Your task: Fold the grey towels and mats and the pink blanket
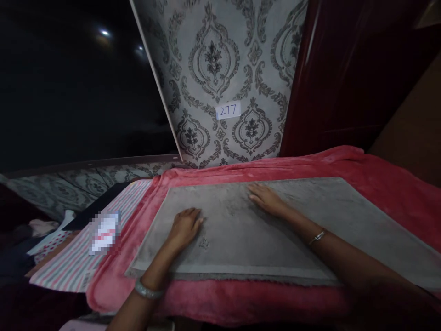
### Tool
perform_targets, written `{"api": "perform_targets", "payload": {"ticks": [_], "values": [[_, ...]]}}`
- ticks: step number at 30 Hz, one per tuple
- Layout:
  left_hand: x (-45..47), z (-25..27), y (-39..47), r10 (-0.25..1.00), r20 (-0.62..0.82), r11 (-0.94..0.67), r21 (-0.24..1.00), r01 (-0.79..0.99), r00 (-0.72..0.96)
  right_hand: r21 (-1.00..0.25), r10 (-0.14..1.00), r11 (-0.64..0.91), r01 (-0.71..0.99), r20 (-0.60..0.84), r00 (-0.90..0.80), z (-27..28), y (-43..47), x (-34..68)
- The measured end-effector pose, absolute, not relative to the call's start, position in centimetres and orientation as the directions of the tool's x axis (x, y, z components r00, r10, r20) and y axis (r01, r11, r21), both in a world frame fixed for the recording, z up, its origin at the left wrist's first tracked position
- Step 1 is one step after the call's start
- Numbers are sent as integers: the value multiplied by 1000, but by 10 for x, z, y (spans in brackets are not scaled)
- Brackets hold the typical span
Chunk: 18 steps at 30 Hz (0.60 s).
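Observation:
A grey plush cloth (237,243), oblong and spread flat, lies on a pink fleece blanket (389,184). Its near edge shows a second layer beneath, so it looks folded over. My left hand (185,227) rests palm down on the left part of the grey cloth, fingers stretched out, just above a small dark patch (204,243). Toward the cloth's far edge, my right hand (265,197) lies flat, its fingers extended to the left. Neither hand grips anything. A bangle circles each wrist.
To the left lies a striped cloth (74,264) with a blurred white packet (105,233) on it. A large dark screen (79,87) stands behind at left. The patterned wall bears a paper label (228,110) reading 277. A dark red wooden panel (337,78) rises at right.

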<state>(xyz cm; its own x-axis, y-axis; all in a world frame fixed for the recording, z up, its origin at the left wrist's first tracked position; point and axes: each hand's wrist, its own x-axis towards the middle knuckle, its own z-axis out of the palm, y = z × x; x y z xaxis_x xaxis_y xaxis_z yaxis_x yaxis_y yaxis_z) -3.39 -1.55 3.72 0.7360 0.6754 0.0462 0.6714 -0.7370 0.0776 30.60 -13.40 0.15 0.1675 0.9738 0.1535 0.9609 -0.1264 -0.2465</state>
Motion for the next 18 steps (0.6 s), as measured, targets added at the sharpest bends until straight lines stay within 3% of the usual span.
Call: {"api": "perform_targets", "payload": {"ticks": [4,6,12,18], "values": [[31,58,-3,625,56,-780,82,620,779,-214,886,-408,888,141,441,11,-137,335],[69,64,-1,588,23,-807,85,585,808,-190,860,-479,857,95,502,12,-139,340],[137,38,-4,513,-7,-856,72,513,858,-102,865,-496,863,27,500,1,-142,329],[140,13,-1,542,4,-841,21,541,841,-150,866,-491,858,23,499,-2,-142,329]]}}
